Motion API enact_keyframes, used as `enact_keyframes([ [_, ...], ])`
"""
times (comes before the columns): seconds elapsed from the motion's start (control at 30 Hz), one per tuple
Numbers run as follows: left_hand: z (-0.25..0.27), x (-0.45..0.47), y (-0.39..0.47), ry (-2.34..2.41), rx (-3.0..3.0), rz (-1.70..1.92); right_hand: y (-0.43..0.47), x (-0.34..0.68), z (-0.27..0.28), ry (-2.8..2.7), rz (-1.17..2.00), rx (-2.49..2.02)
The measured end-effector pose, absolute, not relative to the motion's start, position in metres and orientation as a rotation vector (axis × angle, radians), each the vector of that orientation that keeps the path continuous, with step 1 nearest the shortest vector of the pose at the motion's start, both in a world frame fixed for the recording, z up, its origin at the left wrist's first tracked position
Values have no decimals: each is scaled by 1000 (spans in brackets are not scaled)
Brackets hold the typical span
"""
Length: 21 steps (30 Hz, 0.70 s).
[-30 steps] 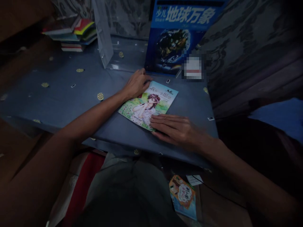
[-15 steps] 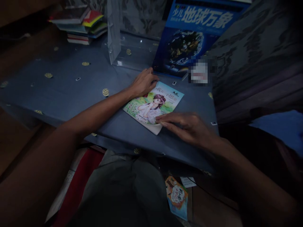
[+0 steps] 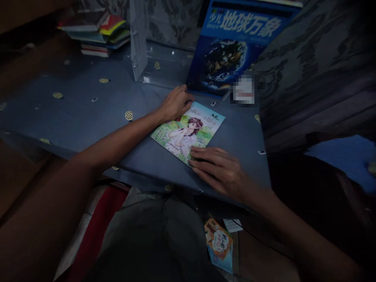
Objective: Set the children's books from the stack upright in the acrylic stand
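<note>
A slim illustrated paperback [image 3: 202,132] lies shut and askew on the cloth-covered counter [image 3: 88,121], its long edges running from about seven o'clock to one. I'd judge it light and bendy, the sheen of its cover a little slippery, its corners easily creased; the loose corner at six o'clock looks the handiest place to take hold. The right hand [image 3: 219,166] reaches in from four o'clock with its fingertips on that corner, though I can't tell whether its grip pinches the cover or merely rests there. The left hand [image 3: 176,105] sits curled against the book at eleven o'clock; whether its grip is closed on anything I can't make out. Past it, also at eleven, stands a clear, rigid plastic holder [image 3: 138,43], with a big blue Earth book [image 3: 227,58] leaning at one o'clock and a ragged stack of books [image 3: 91,35] at ten.
</note>
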<state>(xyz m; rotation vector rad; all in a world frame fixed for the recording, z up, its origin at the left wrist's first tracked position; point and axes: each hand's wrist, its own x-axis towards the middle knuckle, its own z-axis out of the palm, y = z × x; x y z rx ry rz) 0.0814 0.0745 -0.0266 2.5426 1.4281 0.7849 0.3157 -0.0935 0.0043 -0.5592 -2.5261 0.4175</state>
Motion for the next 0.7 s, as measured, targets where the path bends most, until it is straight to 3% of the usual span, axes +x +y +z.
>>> enact_keyframes([
  [0.33,-5,83,61,1500,2750,576,-122,307,-1,-2543,-2,-667],
  [0.5,10,89,66,1164,2996,373,-132,269,5,-2638,-120,-644],
  [0.7,19,112,53,776,2891,314,-115,215,13,-2723,-197,-604],
])
